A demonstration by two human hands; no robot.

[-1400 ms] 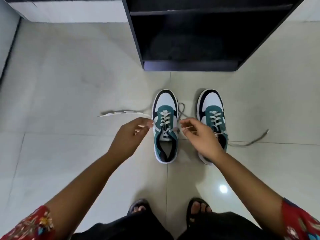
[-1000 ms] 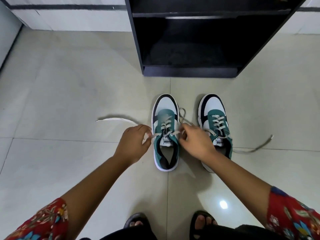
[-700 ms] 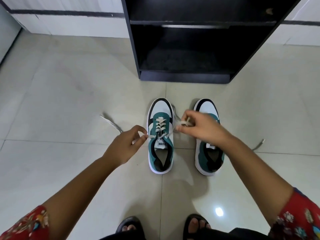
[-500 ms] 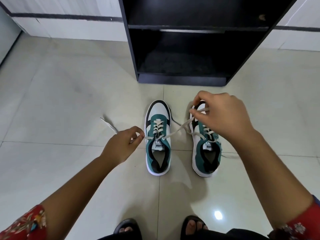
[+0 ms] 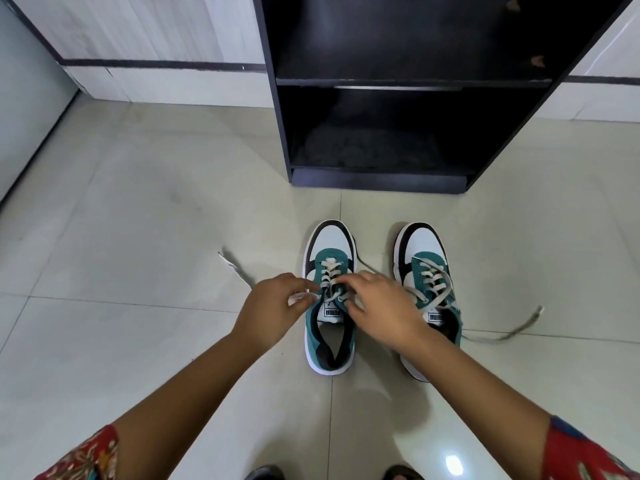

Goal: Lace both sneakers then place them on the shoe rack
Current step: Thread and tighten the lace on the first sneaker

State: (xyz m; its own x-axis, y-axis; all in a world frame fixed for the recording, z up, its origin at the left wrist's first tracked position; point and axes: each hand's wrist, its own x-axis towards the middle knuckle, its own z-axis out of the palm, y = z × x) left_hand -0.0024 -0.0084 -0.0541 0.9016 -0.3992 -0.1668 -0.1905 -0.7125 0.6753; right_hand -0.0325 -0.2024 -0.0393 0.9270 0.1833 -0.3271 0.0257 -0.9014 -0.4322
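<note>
Two teal, white and black sneakers stand side by side on the floor, toes toward the shoe rack. My left hand pinches the left end of the grey lace at the top eyelets of the left sneaker. My right hand is at the same eyelets, fingers closed on the other lace end. The right sneaker is laced, with loose ends trailing right across the floor; my right wrist hides its heel.
The black shoe rack has two open shelves, the lower one at floor level just beyond the sneakers. Pale floor tiles spread left and right. White walls with a dark stripe stand behind. My sandalled feet show at the bottom edge.
My right hand, which had pulled the lace up and right over the right sneaker, has come back down to the left sneaker's top eyelets. My left hand stayed by the shoe.
</note>
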